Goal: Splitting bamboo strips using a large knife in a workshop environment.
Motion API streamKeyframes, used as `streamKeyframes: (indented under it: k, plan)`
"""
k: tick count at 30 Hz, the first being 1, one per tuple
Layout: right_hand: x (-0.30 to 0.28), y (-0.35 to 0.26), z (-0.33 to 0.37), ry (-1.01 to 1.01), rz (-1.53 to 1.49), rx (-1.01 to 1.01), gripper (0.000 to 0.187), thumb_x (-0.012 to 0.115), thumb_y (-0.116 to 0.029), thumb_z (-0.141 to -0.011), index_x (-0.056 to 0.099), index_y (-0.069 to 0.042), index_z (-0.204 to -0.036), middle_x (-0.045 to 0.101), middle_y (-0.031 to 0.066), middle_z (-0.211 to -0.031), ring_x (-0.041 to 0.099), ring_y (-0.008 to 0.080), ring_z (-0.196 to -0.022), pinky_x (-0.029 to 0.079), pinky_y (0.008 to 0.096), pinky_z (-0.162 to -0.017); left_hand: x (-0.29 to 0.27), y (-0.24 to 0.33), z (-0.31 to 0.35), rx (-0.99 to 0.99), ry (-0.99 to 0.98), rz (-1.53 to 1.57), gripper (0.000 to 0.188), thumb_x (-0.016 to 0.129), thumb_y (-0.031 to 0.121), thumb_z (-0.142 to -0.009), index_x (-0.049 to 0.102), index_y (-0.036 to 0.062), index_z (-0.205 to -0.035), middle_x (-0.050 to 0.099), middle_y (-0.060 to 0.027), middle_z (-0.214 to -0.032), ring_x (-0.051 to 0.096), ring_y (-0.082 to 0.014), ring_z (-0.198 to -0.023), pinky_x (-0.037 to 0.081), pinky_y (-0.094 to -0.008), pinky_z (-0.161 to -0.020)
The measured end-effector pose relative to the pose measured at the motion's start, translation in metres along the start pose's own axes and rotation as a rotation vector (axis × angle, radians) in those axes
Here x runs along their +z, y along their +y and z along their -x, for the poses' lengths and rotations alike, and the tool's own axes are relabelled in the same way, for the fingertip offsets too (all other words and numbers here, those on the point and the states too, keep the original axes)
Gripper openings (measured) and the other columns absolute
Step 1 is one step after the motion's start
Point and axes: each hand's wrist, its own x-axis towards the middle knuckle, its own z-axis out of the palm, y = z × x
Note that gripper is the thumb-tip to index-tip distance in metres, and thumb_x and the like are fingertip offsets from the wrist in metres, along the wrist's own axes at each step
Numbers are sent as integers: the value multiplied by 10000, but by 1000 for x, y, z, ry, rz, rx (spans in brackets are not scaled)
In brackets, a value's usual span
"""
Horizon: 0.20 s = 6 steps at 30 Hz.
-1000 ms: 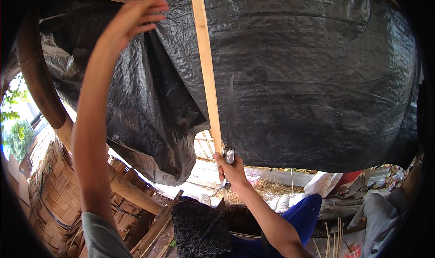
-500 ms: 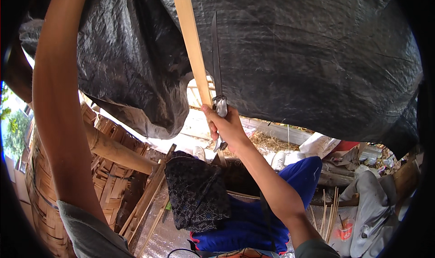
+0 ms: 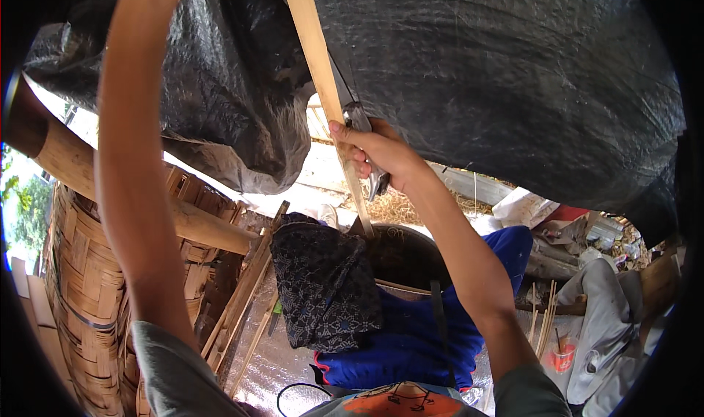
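My right hand (image 3: 385, 152) is closed around the handle of a long-bladed knife (image 3: 356, 116). Its thin dark blade points up and away, beside a long pale strip of wood or bamboo (image 3: 312, 43). My right thumb lies against this strip, which slants from the top edge down past my fingers. The strip's lower end is by a dark rounded object (image 3: 402, 252) near my legs. My left forearm (image 3: 136, 146) reaches up to the top edge, where the left hand passes out of the picture.
A black plastic sheet (image 3: 499, 72) hangs across the front. On the left stand a woven bamboo basket (image 3: 88, 285) and a thick bamboo pole (image 3: 209, 226). Patterned dark cloth (image 3: 323, 292) covers one leg. Thin sticks (image 3: 546, 318), a red-marked plastic cup (image 3: 563, 355) and grey cloth (image 3: 601, 329) lie to the right.
My right hand has moved up and slightly right along the strip with the knife. The blade now leans closer to the strip. My left forearm has shifted right and higher.
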Motion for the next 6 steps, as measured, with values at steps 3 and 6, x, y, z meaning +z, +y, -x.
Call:
streamKeyframes:
  k: [3, 6]
  plan:
    - [17, -10, -3, -93, 28, -4, 310, 646, -340, -849, 505, -69, -803, 373, -64, -517, 330, 35, -415, 263, 218, -384, -15, -16, 0, -61, -57, 14, 370, 530, 434, -888, 549, 67, -931, 557, -28, -722, 516, -128, -586, 448, -250, -621]
    - [27, 5, -15, 9, 183, 3, 341, 692, -354, -805, 524, -58, -832, 391, -56, -521, 346, 40, -411, 287, 202, -391, -114, -52, -83, -296, -622, 630, 291, 572, 398, -876, 503, 130, -787, 411, 39, -521, 364, -97, -414, 368, -245, -495]
